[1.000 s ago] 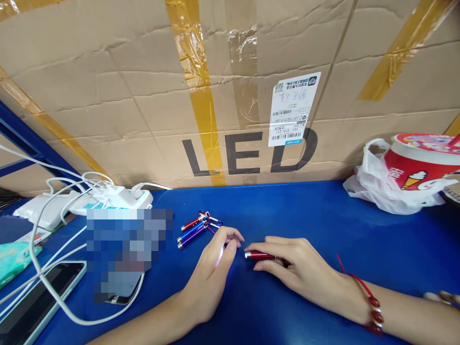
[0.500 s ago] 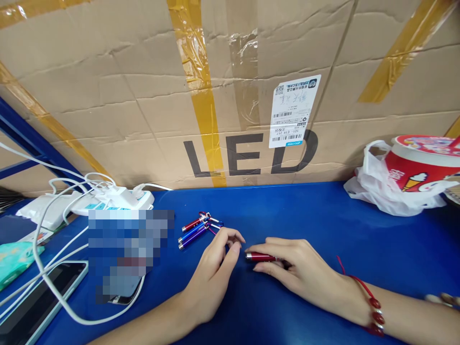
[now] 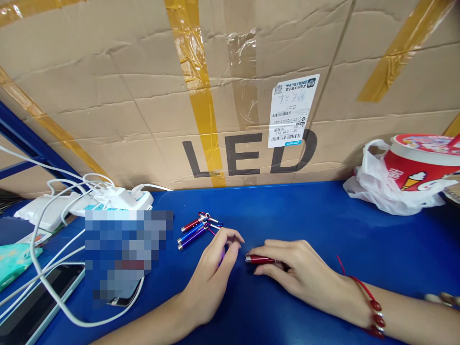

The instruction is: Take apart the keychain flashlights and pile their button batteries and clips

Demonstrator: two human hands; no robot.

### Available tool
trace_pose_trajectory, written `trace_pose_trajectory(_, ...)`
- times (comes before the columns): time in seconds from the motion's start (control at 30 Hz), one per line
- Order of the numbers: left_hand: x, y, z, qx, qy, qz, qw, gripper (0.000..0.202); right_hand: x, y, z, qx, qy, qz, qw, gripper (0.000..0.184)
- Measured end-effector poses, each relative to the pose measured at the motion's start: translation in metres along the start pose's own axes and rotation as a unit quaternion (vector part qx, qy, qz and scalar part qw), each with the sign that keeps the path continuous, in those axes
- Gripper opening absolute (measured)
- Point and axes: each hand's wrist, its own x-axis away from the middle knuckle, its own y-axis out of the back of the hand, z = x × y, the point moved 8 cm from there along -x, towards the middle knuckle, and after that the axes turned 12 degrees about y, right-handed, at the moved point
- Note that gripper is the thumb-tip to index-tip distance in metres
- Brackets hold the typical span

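My right hand (image 3: pixel 291 263) grips a red mini flashlight (image 3: pixel 261 259) between thumb and fingers, its silver head pointing left. A bluish spot shows at the tip. Facing it is my left hand (image 3: pixel 217 273), loosely cupped with the fingers curled and the thumb apart from the palm. Purple colour shows inside that palm; no object can be made out there. Just beyond the left hand, a red mini flashlight (image 3: pixel 191 224), a blue one (image 3: pixel 191 233) and a purple one (image 3: pixel 192 238) lie side by side with small clips at their ends.
A large cardboard box (image 3: pixel 143 110) stands along the back of the blue table (image 3: pixel 273 206). On the left are a power strip (image 3: pixel 118 199) with white cables, a phone (image 3: pixel 43 297) and a blurred-out patch. A red-and-white bucket (image 3: pixel 420 163) in a plastic bag stands at right.
Purple colour has appeared inside my left palm, and the tip of the held flashlight now looks bluish. Both hands stay nearly in place.
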Motion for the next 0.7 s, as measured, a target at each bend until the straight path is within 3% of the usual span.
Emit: trace_pose_trajectory(0.7,-0.0002,0.0004,-0.002,-0.005,0.002,0.003,1.0,0.027,-0.0002,0.0002,0.0014,0.003,-0.007,0.001,1.0,0.017)
